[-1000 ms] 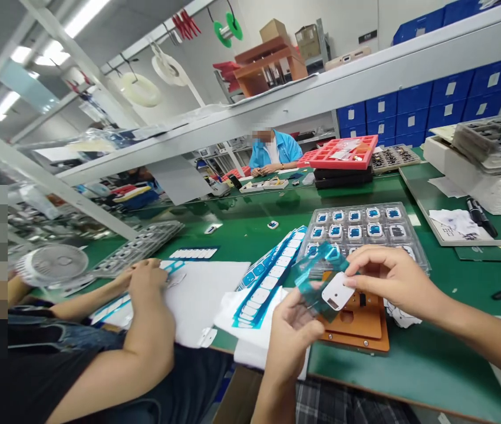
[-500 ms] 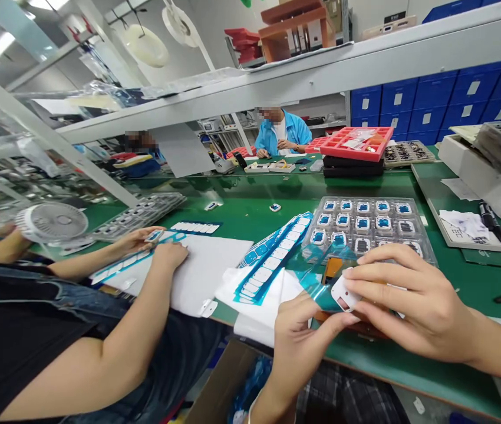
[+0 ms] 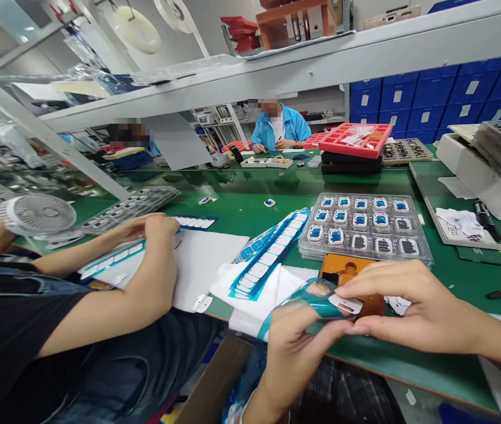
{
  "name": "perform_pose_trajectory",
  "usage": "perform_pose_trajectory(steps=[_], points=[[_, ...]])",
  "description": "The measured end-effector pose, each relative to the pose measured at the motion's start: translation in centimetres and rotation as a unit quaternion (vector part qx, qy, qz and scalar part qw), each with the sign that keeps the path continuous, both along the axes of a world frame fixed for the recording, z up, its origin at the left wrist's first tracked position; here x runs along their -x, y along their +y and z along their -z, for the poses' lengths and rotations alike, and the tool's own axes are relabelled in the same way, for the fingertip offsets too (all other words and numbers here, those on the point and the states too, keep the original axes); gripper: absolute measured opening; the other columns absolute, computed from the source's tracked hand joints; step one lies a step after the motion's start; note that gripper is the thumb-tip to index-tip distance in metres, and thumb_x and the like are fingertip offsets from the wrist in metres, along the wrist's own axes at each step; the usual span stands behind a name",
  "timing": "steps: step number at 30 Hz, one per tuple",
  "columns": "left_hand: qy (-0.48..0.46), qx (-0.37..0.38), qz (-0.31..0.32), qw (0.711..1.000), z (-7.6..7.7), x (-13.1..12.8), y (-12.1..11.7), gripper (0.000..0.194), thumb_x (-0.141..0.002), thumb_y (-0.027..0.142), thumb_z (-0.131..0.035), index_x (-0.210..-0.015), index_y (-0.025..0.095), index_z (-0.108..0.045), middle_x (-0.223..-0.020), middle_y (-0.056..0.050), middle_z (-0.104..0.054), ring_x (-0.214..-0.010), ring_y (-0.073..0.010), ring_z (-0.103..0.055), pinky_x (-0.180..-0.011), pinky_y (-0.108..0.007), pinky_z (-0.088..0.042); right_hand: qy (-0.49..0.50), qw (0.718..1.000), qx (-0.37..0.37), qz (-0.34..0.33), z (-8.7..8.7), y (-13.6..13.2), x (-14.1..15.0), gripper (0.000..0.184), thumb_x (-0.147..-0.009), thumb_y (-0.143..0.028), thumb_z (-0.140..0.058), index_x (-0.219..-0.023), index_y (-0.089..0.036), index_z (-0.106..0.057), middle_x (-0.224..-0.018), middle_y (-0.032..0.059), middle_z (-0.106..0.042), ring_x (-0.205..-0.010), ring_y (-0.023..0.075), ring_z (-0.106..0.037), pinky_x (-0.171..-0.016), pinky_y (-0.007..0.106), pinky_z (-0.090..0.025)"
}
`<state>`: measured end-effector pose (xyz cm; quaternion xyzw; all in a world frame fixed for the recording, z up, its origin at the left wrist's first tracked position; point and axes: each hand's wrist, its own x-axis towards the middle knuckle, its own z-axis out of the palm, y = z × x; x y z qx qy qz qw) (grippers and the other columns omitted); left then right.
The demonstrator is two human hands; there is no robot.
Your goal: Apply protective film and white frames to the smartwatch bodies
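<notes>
Head camera view, left to right: a white desk fan [image 3: 36, 215] stands at the far left of the green tabletop [image 3: 250, 197]. Beyond it, a co-worker's two hands [image 3: 144, 227] rest on a blue-and-white strip [image 3: 113, 259] lying on a white sheet [image 3: 206, 265]. Next comes a fanned stack of blue strips [image 3: 268, 253], its count hard to make out.

The person's left hand [image 3: 297, 359] is closed on a curled teal film [image 3: 299, 303], and its forearm runs off the bottom edge. The right hand [image 3: 418, 309] pinches a white tab [image 3: 345, 304] on that film between thumb and fingers, above the tabletop's near edge, its forearm leaving at the right edge.

An orange jig [image 3: 350, 274] sits just behind, partly hidden by the right hand. Past it lies a clear tray [image 3: 365, 227] of fifteen cells, three rows of five (eleven blue, four dark). Open green tabletop separates the tray from a black marker [image 3: 487, 221] on the right.
</notes>
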<state>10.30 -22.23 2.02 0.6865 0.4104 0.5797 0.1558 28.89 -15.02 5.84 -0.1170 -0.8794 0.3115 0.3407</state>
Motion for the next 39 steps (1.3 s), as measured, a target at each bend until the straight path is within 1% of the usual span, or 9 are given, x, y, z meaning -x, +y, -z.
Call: perform_pose_trajectory(steps=[3, 5, 7, 11, 17, 22, 31, 36, 39], points=[[-0.002, -0.006, 0.009, 1.0, 0.1, 0.1, -0.1, 0.007, -0.08, 0.021, -0.077, -0.087, 0.023, -0.079, -0.073, -0.001, -0.076, -0.069, -0.016, -0.07, -0.069, -0.025, -0.057, -0.019, 0.998, 0.057, -0.013, -0.1, 0.2, 0.0, 0.023, -0.086, -0.024, -0.076, -0.109, -0.021, -0.072, -0.102, 0.0027, -0.077, -0.089, 0.0153, -0.072, -0.082, 0.024, -0.056], [0.003, -0.007, 0.01, 1.0, 0.3, 0.1, -0.1, 0.009, -0.08, 0.018, -0.077, -0.087, 0.023, -0.078, -0.074, -0.001, -0.077, -0.069, -0.0159, -0.071, -0.069, -0.025, -0.058, -0.018, 0.996, 0.083, -0.021, -0.1, 0.4, 0.1, 0.021, -0.086, -0.023, -0.076, -0.107, -0.021, -0.073, -0.099, 0.0017, -0.078, -0.087, 0.0145, -0.073, -0.08, 0.023, -0.056], [0.011, -0.008, 0.005, 1.0, 0.4, 0.2, -0.1, 0.012, -0.079, 0.016, -0.078, -0.089, 0.023, -0.078, -0.075, -0.001, -0.078, -0.07, -0.0159, -0.072, -0.069, -0.024, -0.059, -0.014, 0.995, 0.101, -0.021, 0.0, 0.5, 0.2, 0.019, -0.086, -0.021, -0.074, -0.105, -0.021, -0.074, -0.096, 0.0014, -0.078, -0.084, 0.0142, -0.073, -0.078, 0.023, -0.056], [0.021, -0.019, -0.007, 1.0, 0.5, 0.3, 0.1, 0.01, -0.079, 0.018, -0.078, -0.089, 0.022, -0.077, -0.075, -0.001, -0.077, -0.07, -0.0164, -0.072, -0.067, -0.024, -0.059, -0.004, 0.993, 0.118, -0.004, 0.4, 0.9, 0.2, 0.015, -0.086, -0.021, -0.072, -0.101, -0.02, -0.075, -0.093, 0.0027, -0.079, -0.084, 0.0164, -0.074, -0.077, 0.025, -0.058], [0.041, -0.023, -0.037, 0.998, 0.8, 0.2, 0.3, 0.009, -0.078, 0.018, -0.079, -0.086, 0.022, -0.076, -0.075, 0.0, -0.078, -0.068, -0.0152, -0.074, -0.066, -0.022, -0.058, 0.015, 0.993, 0.113, 0.04, 0.4, 1.5, 0.3, 0.013, -0.086, -0.018, -0.068, -0.096, -0.019, -0.076, -0.089, 0.0032, -0.079, -0.079, 0.0154, -0.074, -0.074, 0.022, -0.059], [0.035, -0.006, -0.042, 0.998, 0.7, 0.4, 0.3, 0.004, -0.08, 0.022, -0.078, -0.083, 0.022, -0.076, -0.074, -0.001, -0.078, -0.066, -0.017, -0.074, -0.064, -0.024, -0.058, 0.03, 0.987, 0.127, 0.089, 0.4, 1.8, 0.4, 0.013, -0.086, -0.025, -0.069, -0.094, -0.019, -0.076, -0.089, 0.0054, -0.078, -0.078, 0.0184, -0.074, -0.071, 0.026, -0.061], [0.039, -0.01, -0.044, 0.998, 1.0, 0.5, 0.3, 0.005, -0.079, 0.023, -0.079, -0.083, 0.022, -0.075, -0.072, 0.0, -0.078, -0.066, -0.0163, -0.073, -0.067, -0.025, -0.056, 0.042, 0.985, 0.138, 0.099, 0.7, 1.9, 0.3, 0.012, -0.085, -0.025, -0.07, -0.094, -0.021, -0.077, -0.084, 0.0034, -0.077, -0.075, 0.0166, -0.072, -0.072, 0.026, -0.06], [0.026, 0.002, -0.031, 0.999, 1.1, 0.5, 0.1, 0.007, -0.079, 0.02, -0.079, -0.085, 0.021, -0.075, -0.077, 0.0, -0.079, -0.067, -0.0156, -0.074, -0.068, -0.023, -0.058, 0.06, 0.983, 0.116, 0.127, 0.8, 2.0, 0.3, 0.014, -0.083, -0.024, -0.072, -0.096, -0.021, -0.076, -0.085, 0.0033, -0.076, -0.074, 0.0161, -0.071, -0.072, 0.026, -0.059], [0.021, 0.015, -0.029, 0.999, 1.1, 0.5, 0.0, 0.006, -0.08, 0.022, -0.078, -0.085, 0.021, -0.075, -0.077, -0.001, -0.079, -0.068, -0.0167, -0.074, -0.067, -0.024, -0.059, 0.066, 0.983, 0.11, 0.128, 0.8, 2.1, 0.2, 0.015, -0.083, -0.025, -0.073, -0.098, -0.021, -0.075, -0.084, 0.0025, -0.076, -0.074, 0.0156, -0.071, -0.073, 0.027, -0.06]])
